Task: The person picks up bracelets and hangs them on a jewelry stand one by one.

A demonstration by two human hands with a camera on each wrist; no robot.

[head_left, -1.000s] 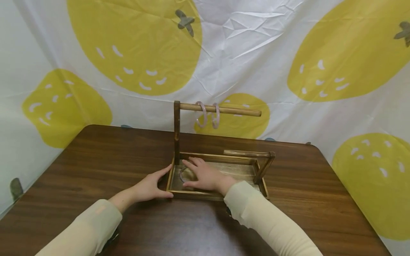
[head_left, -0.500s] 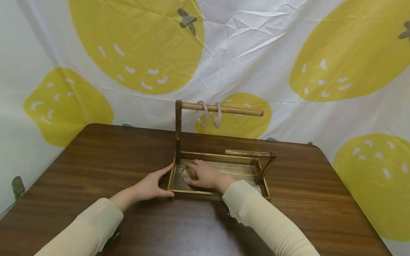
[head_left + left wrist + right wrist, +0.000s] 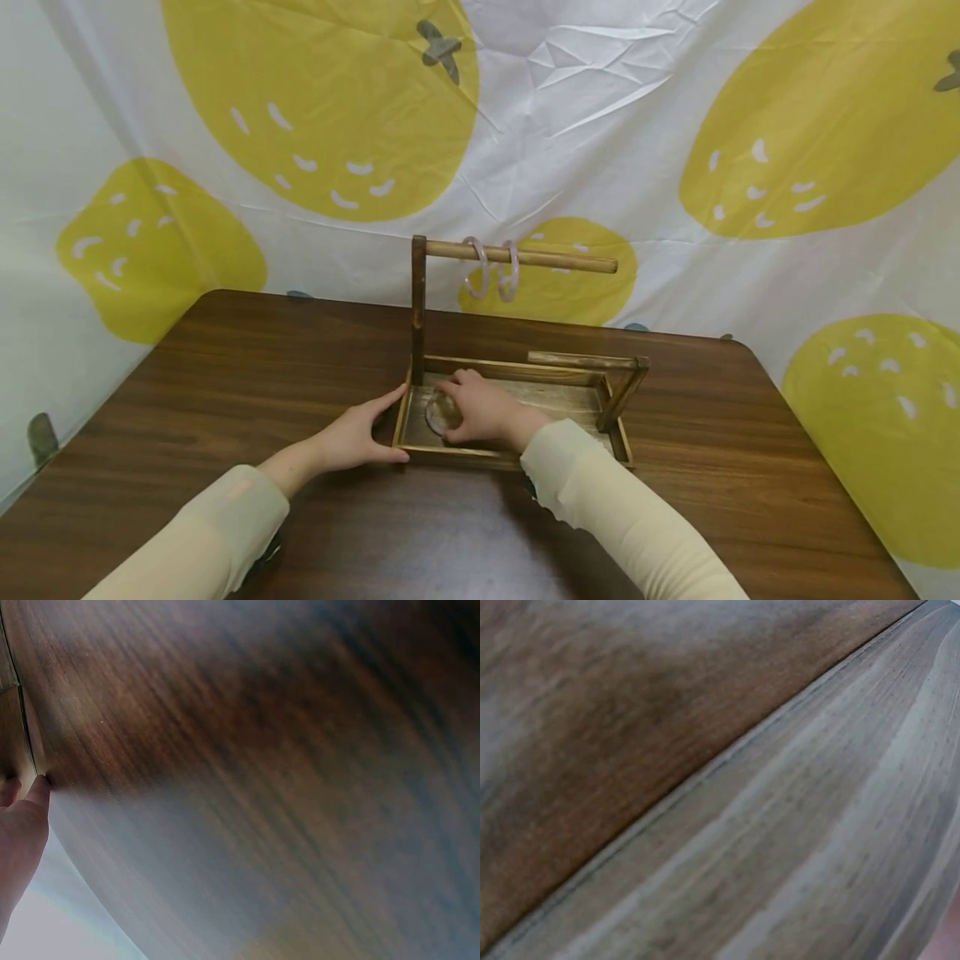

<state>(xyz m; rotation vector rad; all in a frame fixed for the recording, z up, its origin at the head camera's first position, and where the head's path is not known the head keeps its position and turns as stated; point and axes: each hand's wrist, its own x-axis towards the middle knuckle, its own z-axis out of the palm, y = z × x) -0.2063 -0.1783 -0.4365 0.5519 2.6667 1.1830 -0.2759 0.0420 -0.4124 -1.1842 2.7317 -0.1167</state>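
A wooden jewelry stand (image 3: 517,458) has a shallow tray base, a tall post with a long upper bar, and a shorter bar at the right. My left hand (image 3: 360,435) holds the tray's left end, thumb at the front corner and fingers along the left wall. In the left wrist view, the fingers (image 3: 34,796) touch the wooden edge. Inside the tray lies a pale, translucent bangle (image 3: 431,418). My right hand (image 3: 486,411) reaches in and pinches the bangle's right side between thumb and fingers, hiding that part. Two pinkish bangles (image 3: 508,287) hang from the upper bar.
The stand rests on a dark brown wooden table (image 3: 337,533) with rounded far corners. Behind it hangs a white cloth (image 3: 570,108) printed with large yellow lemons. In the right wrist view, the tray's wooden wall (image 3: 780,825) fills much of the picture.
My right hand's spread fingers have drawn together onto the bangle in the tray, which has shifted slightly to the right. The left hand stays at the tray's left end.
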